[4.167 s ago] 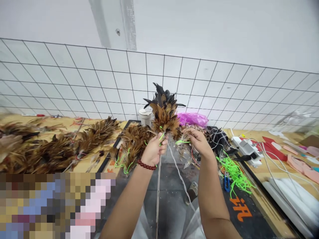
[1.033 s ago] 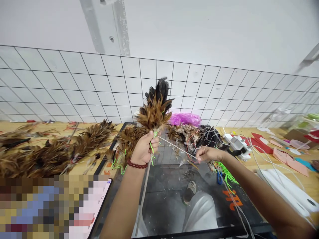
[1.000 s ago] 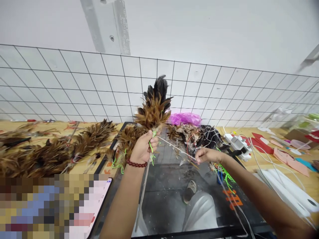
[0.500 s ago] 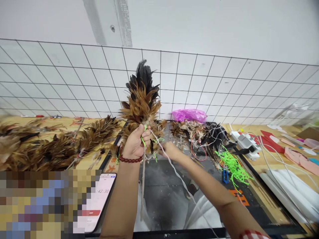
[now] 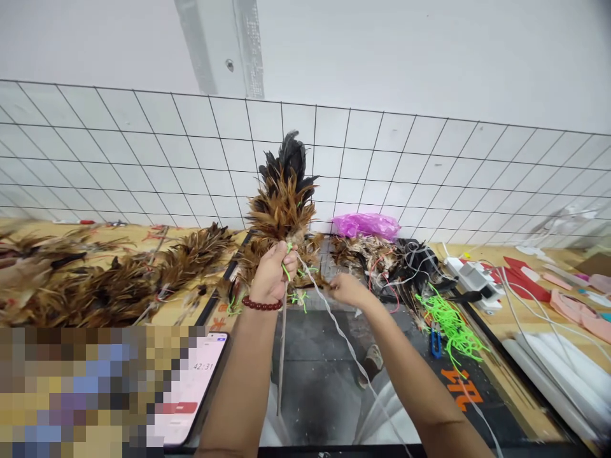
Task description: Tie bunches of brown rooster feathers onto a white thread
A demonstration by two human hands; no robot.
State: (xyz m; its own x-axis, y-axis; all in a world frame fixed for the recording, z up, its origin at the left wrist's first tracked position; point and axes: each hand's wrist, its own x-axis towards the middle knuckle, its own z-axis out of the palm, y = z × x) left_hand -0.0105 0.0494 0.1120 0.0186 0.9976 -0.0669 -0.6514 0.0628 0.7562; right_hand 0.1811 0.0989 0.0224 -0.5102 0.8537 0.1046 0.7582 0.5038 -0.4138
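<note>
My left hand [image 5: 273, 273], with a red bead bracelet at the wrist, is closed round the stick of a feather duster [image 5: 286, 207]. The duster stands upright, black feathers on top and brown ones below. Its thin stick [image 5: 280, 375] hangs down beneath my fist. A bright green tie pokes out at my thumb, and a twisted white cord [image 5: 337, 321] runs from the binding down to the lower right. Just right of it, my right hand [image 5: 351, 291] pinches the end of what looks like a brown feather [image 5: 323, 284]. Loose brown feathers [image 5: 248, 254] lie behind my left hand.
Finished-looking brown feather bundles [image 5: 124, 280] lie at left, near a phone [image 5: 191, 388]. At right are a pink plastic bag [image 5: 365, 225], dark feathers [image 5: 415, 257], green ties [image 5: 451, 324], blue snips [image 5: 436, 340] and a power strip [image 5: 477, 280]. A wire grid [image 5: 351, 137] stands behind.
My right hand has drawn away from the feathers to the right, a brown feather now showing at its fingertips. My left hand still grips the duster. The view has shifted slightly.
</note>
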